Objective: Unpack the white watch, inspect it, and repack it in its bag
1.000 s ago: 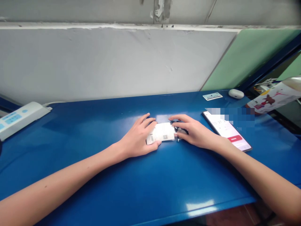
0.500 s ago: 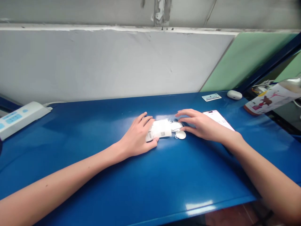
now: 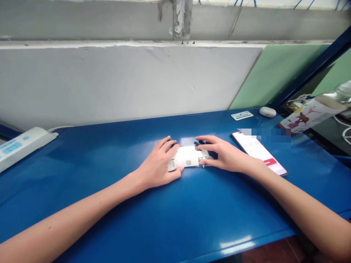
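A small white packet (image 3: 187, 158) with printed codes lies flat on the blue table (image 3: 175, 212), near the middle. My left hand (image 3: 157, 166) rests on the packet's left end, thumb under its near edge and fingers curled over the far edge. My right hand (image 3: 223, 155) holds the packet's right end, with fingertips pressed on top and the thumb at the near corner. Whatever lies under the right fingertips is hidden.
A smartphone (image 3: 259, 152) with a lit screen lies just right of my right hand. A small card (image 3: 241, 115) and a white earbud case (image 3: 267, 111) sit at the back right. A printed bottle (image 3: 315, 109) lies past the table's right edge. A white device (image 3: 20, 145) is at far left.
Half a second ago my right hand was lifted back, showing a small round white piece beside the packet. Now it is back on the packet's right end, covering that spot. The view tilted slightly.
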`<action>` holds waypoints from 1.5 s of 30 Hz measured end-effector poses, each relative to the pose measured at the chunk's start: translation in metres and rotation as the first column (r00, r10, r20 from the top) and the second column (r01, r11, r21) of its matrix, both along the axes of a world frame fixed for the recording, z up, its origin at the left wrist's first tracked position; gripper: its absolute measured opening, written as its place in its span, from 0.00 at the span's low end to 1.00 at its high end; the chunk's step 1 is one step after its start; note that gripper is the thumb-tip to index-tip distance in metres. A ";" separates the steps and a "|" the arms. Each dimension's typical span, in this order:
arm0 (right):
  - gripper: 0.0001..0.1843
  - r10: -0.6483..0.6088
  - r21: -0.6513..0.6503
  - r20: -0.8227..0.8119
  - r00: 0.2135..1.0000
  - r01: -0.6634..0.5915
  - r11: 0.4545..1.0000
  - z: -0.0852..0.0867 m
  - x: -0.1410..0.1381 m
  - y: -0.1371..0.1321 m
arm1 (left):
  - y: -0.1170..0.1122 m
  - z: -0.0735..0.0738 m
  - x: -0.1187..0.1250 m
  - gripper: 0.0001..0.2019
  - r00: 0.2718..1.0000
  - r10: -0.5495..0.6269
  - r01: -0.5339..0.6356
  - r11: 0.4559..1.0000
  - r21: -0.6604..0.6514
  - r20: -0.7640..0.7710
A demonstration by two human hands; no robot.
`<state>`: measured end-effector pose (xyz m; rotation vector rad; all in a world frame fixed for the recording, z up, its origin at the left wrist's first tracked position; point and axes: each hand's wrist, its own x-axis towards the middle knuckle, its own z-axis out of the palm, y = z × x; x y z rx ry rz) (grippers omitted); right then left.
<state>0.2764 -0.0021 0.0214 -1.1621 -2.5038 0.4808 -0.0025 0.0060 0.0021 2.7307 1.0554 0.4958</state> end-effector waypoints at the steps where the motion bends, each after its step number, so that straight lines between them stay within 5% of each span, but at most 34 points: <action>1: 0.22 -0.002 -0.010 0.004 1.000 0.002 1.000 0.002 0.000 0.000 | 0.000 0.000 0.000 0.29 1.000 0.005 -0.005 1.000 -0.001 -0.004; 8: 0.19 -0.061 -0.042 0.093 0.994 0.065 0.997 0.015 0.014 0.002 | 0.000 0.000 0.002 0.27 1.000 0.024 -0.024 1.000 0.013 -0.012; 18: 0.16 0.015 0.034 0.014 1.000 -0.016 0.999 -0.001 -0.003 0.001 | 0.001 0.000 0.002 0.25 1.000 0.008 -0.008 1.000 0.027 0.016; 27: 0.15 -0.142 0.178 -0.037 0.989 0.146 0.973 0.004 0.016 0.010 | -0.001 0.002 0.002 0.27 0.999 -0.008 0.007 1.000 0.023 0.051; 34: 0.41 -0.200 0.122 -0.045 0.979 0.204 0.971 0.004 0.004 0.001 | -0.001 0.004 0.003 0.36 1.000 0.005 -0.005 1.000 -0.003 0.019; 38: 0.45 -0.212 0.149 -0.120 0.970 0.229 0.962 0.002 0.005 -0.001 | -0.001 0.003 0.003 0.39 0.999 0.043 -0.042 0.999 -0.024 0.031; 42: 0.42 -0.172 0.208 -0.177 0.969 0.208 0.956 0.002 0.005 0.000 | 0.000 0.003 0.002 0.39 0.991 0.087 -0.083 0.996 -0.042 0.100; 45: 0.29 -0.122 0.274 -0.187 0.975 0.171 0.946 0.003 0.003 0.000 | -0.001 0.002 0.001 0.40 0.977 0.116 -0.113 0.993 -0.027 0.178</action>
